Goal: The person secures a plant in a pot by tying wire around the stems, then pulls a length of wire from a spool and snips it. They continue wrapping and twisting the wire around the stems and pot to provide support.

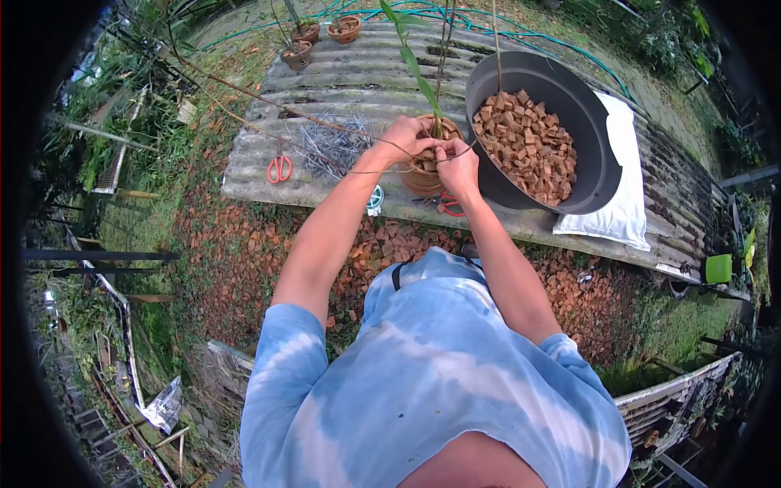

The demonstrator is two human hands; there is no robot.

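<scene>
A clay pot [422, 180] stands near the front edge of a corrugated sheet, with a green-leaved plant [421, 77] rising from it. Over the pot's rim, my left hand [404, 140] is closed, its fingers pressed together at the base of the stems. Right beside it my right hand [457, 165] is closed too, fingertips meeting those of the left. What lies between the fingers is too small to name. Long thin brown stems cross my left forearm. Just right of the hands sits a large black tub [598, 154] of brown husk chunks [527, 146].
Red-handled scissors [279, 169], a pile of grey wire pieces [335, 146] and a green spool [375, 199] lie left of the pot. Another red-handled tool [451, 205] is by its base. A white sack [622, 183] lies under the tub. Small pots [344, 30] stand behind.
</scene>
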